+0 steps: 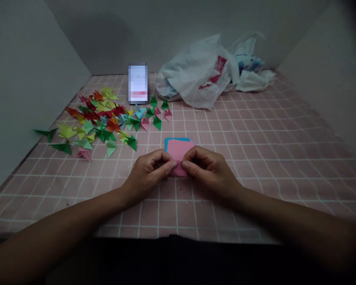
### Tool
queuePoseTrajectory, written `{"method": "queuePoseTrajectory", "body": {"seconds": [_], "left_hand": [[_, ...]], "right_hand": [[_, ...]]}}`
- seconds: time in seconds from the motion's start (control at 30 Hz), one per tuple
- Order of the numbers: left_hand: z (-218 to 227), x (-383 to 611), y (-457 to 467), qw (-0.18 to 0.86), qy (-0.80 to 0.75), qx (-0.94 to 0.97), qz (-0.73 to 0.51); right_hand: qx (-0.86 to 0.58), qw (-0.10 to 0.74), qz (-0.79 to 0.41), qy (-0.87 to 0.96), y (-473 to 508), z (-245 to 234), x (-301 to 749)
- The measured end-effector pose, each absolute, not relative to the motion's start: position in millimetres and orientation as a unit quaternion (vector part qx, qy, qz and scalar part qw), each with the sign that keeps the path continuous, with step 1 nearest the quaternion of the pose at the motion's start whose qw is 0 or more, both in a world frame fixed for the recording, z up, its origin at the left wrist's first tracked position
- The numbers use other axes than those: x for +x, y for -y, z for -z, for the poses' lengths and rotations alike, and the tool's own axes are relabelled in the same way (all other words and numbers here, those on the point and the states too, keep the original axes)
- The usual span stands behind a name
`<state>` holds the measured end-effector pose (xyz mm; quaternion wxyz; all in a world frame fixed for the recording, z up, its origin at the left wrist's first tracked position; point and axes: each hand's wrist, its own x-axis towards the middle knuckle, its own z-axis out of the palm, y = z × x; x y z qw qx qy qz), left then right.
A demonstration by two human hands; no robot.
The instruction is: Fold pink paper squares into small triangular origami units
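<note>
A pink sheet of paper (179,149) is between my two hands near the middle of the table. My left hand (150,171) pinches its lower left edge between thumb and fingers. On the other side, my right hand (213,171) has its thumb and fingers closed on the right part of the sheet. Beneath the pink paper, a blue flat piece (167,143) shows along the top and left; the rest of it is hidden. Both thumbs lie close together on the near part of the paper.
Many-coloured folded paper birds (112,123) are spread over the left of the table. Behind them stands a lit phone (138,84). A white plastic bag (195,71) and a smaller crumpled packet (250,63) lie at the back. A checked pink cloth (255,138) covers the table.
</note>
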<state>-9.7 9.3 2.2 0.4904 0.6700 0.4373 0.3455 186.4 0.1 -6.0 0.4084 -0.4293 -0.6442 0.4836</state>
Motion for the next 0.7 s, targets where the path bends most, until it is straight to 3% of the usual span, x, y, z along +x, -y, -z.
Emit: {"method": "queuePoseTrajectory", "body": {"seconds": [0.27,0.7], "left_hand": [[-1.0,-6.3,-5.7,0.622,-0.433,0.585,-0.287],[2.1,-9.3,-10.4,0.680,-0.449,0.513,-0.271]], "right_hand": [[-0.416,0.402,-0.521,0.628,2.6,5.4,187.0],[-0.415,0.415,-0.619,0.521,4.2,7.8,185.9]]}}
